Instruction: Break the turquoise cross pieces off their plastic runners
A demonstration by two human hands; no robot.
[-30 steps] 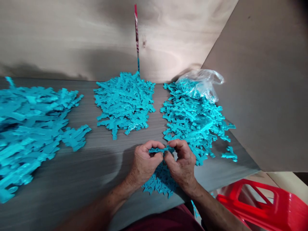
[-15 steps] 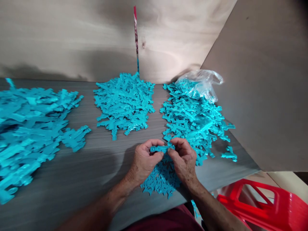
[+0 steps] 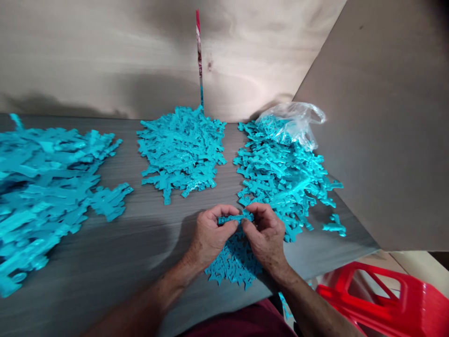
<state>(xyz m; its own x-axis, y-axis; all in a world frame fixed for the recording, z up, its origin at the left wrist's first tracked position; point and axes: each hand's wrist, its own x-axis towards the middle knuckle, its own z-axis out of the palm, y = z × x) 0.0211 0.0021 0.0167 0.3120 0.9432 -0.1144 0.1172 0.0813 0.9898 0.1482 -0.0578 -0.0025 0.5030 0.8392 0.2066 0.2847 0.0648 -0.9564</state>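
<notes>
Between my two hands is a small turquoise plastic piece (image 3: 229, 218), held above the table's front part. My left hand (image 3: 213, 234) pinches its left end between thumb and fingers. At its right end, my right hand (image 3: 267, 236) grips it the same way, fingertips close to those of the left. Beneath the hands lies a heap of small turquoise bits (image 3: 233, 262). A larger pile of turquoise pieces (image 3: 284, 178) spreads just beyond my right hand, and another pile (image 3: 180, 150) stands at the back middle.
A big turquoise pile (image 3: 45, 187) covers the left of the grey table (image 3: 122, 262). A clear plastic bag (image 3: 298, 119) lies on the right pile. A thin upright strip (image 3: 199, 56) stands before the wooden back panel. A red plastic object (image 3: 414, 299) is at lower right.
My right thumb has shifted slightly left along the piece, and the piece has turned a little. My left hand is almost unmoved.
</notes>
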